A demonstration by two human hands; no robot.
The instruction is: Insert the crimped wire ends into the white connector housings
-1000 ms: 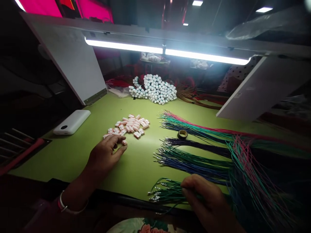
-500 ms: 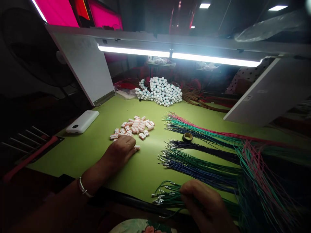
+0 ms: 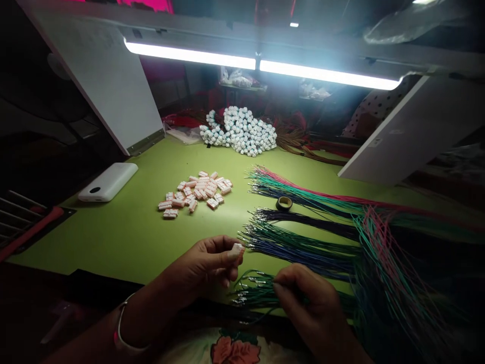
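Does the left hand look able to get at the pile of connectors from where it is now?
Likely yes: the left hand sits just below the pile of connectors, with only green mat between them. Its fingers already pinch one connector, though, which may need setting down first.

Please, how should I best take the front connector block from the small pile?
Pinch the front connector block by its two long sides with thumb and fingertip, coming from the near side. It sits at the edge of the pile, so bare green table lies before it, and its long shape offers two faces.
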